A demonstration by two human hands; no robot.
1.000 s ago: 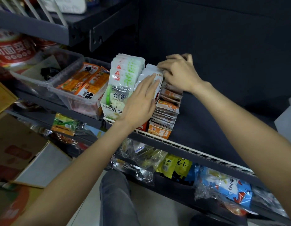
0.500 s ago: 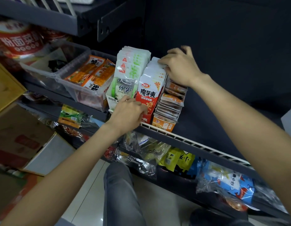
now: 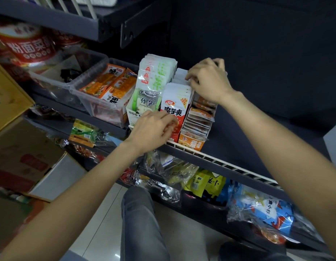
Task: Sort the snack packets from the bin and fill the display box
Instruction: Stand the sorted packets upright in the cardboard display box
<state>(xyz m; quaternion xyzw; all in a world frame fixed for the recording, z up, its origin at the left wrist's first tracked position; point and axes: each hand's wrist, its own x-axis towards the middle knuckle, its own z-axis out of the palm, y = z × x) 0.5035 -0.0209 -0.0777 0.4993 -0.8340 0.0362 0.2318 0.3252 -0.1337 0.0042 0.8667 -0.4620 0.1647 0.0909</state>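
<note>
Your left hand [image 3: 154, 127] sits at the front of the shelf [image 3: 229, 164], fingers curled against the lower face of the red and white box [image 3: 174, 110]; they appear to grip its front edge, though the fingertips are partly hidden. Your right hand [image 3: 208, 80] is further back, above the same box, with fingers bent and pinching the tops of the white packets [image 3: 180, 85] that stand upright in a row inside it.

The red and white box stands on the shelf between two others. Just to its left, touching it, is the green box [image 3: 142, 110], packed with upright white and green packets [image 3: 156, 72] that rise higher than those in the middle one. Just to its right is the orange box [image 3: 191, 144], filled with a sloping row of orange packets [image 3: 201, 117]; your right wrist crosses above the back of that row.

Left of the green box is a clear bin [image 3: 99, 108] holding orange snack packets [image 3: 110, 85] lying loosely. A second clear bin [image 3: 56, 80] is beside it, further left, with something dark in it that cannot be made out.

On the lower shelf [image 3: 238, 234] lie bagged goods: a yellow bag [image 3: 203, 183] and a blue bag [image 3: 265, 210] among clear wrappers. Cardboard cartons [image 3: 27, 153] stand at the left. Your knee [image 3: 139, 217] in grey trousers is below, over a tiled floor [image 3: 103, 223].
</note>
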